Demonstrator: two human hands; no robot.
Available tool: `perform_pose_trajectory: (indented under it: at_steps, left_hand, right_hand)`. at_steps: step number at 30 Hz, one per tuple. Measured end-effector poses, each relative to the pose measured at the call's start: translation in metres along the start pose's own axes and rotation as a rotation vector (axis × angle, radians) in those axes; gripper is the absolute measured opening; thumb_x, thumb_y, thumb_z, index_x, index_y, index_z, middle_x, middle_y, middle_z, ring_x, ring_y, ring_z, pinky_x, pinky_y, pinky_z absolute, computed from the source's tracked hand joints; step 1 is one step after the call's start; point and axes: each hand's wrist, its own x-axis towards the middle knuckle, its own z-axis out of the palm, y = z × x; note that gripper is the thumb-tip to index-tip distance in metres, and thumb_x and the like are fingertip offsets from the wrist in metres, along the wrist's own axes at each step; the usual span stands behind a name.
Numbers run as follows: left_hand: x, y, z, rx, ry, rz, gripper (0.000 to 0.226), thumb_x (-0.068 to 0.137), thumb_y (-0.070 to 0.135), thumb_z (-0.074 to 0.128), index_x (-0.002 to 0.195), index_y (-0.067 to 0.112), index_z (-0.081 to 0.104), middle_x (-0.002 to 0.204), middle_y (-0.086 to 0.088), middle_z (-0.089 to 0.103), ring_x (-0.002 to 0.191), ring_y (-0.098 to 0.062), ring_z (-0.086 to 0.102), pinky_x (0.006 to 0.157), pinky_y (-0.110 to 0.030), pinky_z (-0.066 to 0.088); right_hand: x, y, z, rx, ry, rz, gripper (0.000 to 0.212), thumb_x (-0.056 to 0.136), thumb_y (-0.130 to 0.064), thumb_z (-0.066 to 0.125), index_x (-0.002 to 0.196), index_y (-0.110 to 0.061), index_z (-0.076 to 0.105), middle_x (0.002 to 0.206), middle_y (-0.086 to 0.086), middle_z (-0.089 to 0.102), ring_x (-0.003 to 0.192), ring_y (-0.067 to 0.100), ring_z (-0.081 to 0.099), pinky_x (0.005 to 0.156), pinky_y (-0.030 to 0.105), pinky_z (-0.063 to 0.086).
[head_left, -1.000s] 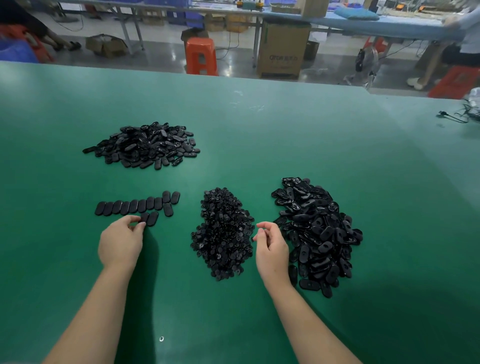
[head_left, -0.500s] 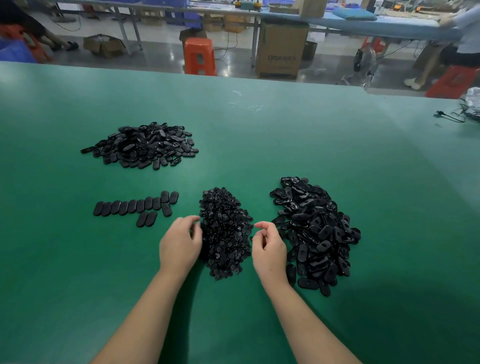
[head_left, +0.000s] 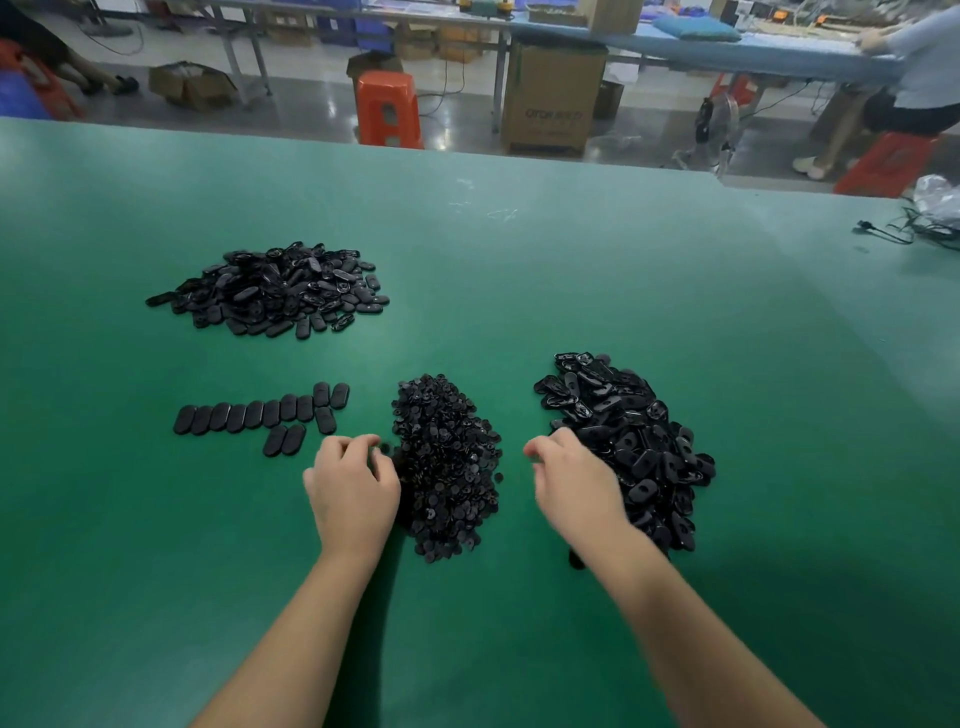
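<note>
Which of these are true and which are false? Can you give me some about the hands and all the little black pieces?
1. The left hand is at the edge of the middle pile of small round pieces. True.
2. The table is red. False: it is green.
3. A row of oval pieces lies flat to the left of the middle pile. True.
4. The right hand touches the row of oval pieces. False: it is beside the right pile, far from the row.
5. An orange stool stands on the floor behind the table. True.
</note>
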Motion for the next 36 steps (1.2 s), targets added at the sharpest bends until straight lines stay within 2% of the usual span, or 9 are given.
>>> perform_pose_trajectory:
  at_steps: [3, 6, 9, 17, 22, 25, 28, 32, 36]
  left_hand:
    - [0.002, -0.001, 0.001, 0.024, -0.055, -0.054, 0.027, 0.089, 0.011, 0.057, 0.109, 0.014, 0.076, 0.103, -0.003, 0.06, 0.1, -0.022, 0.055, 0.094, -0.04, 0.033]
    - [0.002, -0.001, 0.001, 0.021, -0.081, -0.073, 0.03, 0.089, 0.011, 0.055, 0.111, 0.017, 0.075, 0.108, -0.003, 0.062, 0.104, -0.021, 0.054, 0.097, -0.04, 0.031]
    - [0.002, -0.001, 0.0, 0.011, -0.084, -0.074, 0.031, 0.089, 0.01, 0.053, 0.11, 0.019, 0.074, 0.109, -0.002, 0.062, 0.104, -0.022, 0.054, 0.097, -0.04, 0.031]
    - [0.003, 0.0, -0.002, -0.013, -0.087, -0.075, 0.031, 0.09, 0.009, 0.052, 0.109, 0.019, 0.074, 0.107, 0.0, 0.063, 0.103, -0.019, 0.055, 0.094, -0.036, 0.029]
    - [0.002, -0.001, -0.002, 0.005, -0.093, -0.087, 0.036, 0.09, 0.007, 0.054, 0.118, 0.016, 0.075, 0.102, 0.0, 0.06, 0.102, -0.02, 0.055, 0.091, -0.035, 0.027]
    - [0.003, 0.0, -0.002, -0.012, -0.078, -0.084, 0.029, 0.094, 0.014, 0.057, 0.116, 0.019, 0.076, 0.097, 0.003, 0.058, 0.096, -0.018, 0.055, 0.087, -0.032, 0.024]
    - [0.004, -0.002, -0.001, -0.033, -0.063, -0.06, 0.022, 0.096, 0.025, 0.061, 0.11, 0.023, 0.078, 0.093, 0.004, 0.058, 0.093, -0.017, 0.056, 0.087, -0.034, 0.026]
    - [0.004, -0.004, 0.001, -0.027, -0.062, -0.059, 0.018, 0.094, 0.028, 0.064, 0.102, 0.023, 0.08, 0.094, 0.004, 0.059, 0.095, -0.016, 0.055, 0.088, -0.035, 0.027]
    - [0.003, -0.003, 0.0, -0.042, -0.058, -0.07, 0.019, 0.095, 0.025, 0.063, 0.102, 0.02, 0.08, 0.095, 0.006, 0.059, 0.095, -0.015, 0.056, 0.088, -0.034, 0.027]
  right_hand:
    - [0.007, 0.022, -0.012, -0.187, -0.092, -0.04, 0.043, 0.096, -0.003, 0.053, 0.134, -0.024, 0.057, 0.119, 0.004, 0.045, 0.1, 0.023, 0.057, 0.069, 0.032, 0.045]
    - [0.013, 0.032, -0.016, -0.26, -0.145, -0.073, 0.051, 0.095, -0.001, 0.058, 0.138, -0.029, 0.056, 0.116, 0.005, 0.043, 0.092, 0.024, 0.059, 0.066, 0.032, 0.046]
    - [0.019, 0.033, -0.017, -0.27, -0.152, -0.123, 0.041, 0.098, -0.011, 0.061, 0.134, -0.029, 0.06, 0.116, 0.005, 0.043, 0.087, 0.024, 0.061, 0.065, 0.032, 0.048]
    - [0.03, 0.033, -0.016, -0.253, -0.17, -0.256, 0.024, 0.097, -0.025, 0.066, 0.121, -0.022, 0.066, 0.111, 0.001, 0.042, 0.095, 0.02, 0.048, 0.07, 0.032, 0.042]
    - [0.035, 0.027, -0.02, -0.215, -0.189, -0.255, 0.019, 0.096, -0.031, 0.067, 0.111, -0.021, 0.063, 0.114, 0.0, 0.046, 0.106, 0.021, 0.052, 0.078, 0.034, 0.048]
    - [0.033, 0.019, -0.019, -0.017, -0.116, -0.198, 0.014, 0.097, -0.033, 0.064, 0.106, -0.022, 0.059, 0.102, -0.006, 0.052, 0.098, 0.018, 0.056, 0.08, 0.033, 0.048]
    - [0.028, 0.007, -0.014, 0.387, -0.039, -0.028, 0.011, 0.097, -0.027, 0.066, 0.103, -0.023, 0.057, 0.085, -0.012, 0.056, 0.075, 0.009, 0.056, 0.076, 0.03, 0.051]
    - [0.016, -0.009, 0.003, 0.899, 0.007, 0.171, 0.038, 0.1, -0.011, 0.06, 0.136, -0.022, 0.056, 0.09, -0.001, 0.058, 0.069, 0.009, 0.066, 0.073, 0.026, 0.06]
    - [0.002, -0.023, 0.024, 1.201, 0.097, 0.28, 0.04, 0.102, 0.0, 0.052, 0.138, -0.016, 0.055, 0.099, 0.001, 0.059, 0.076, 0.013, 0.073, 0.081, 0.034, 0.062]
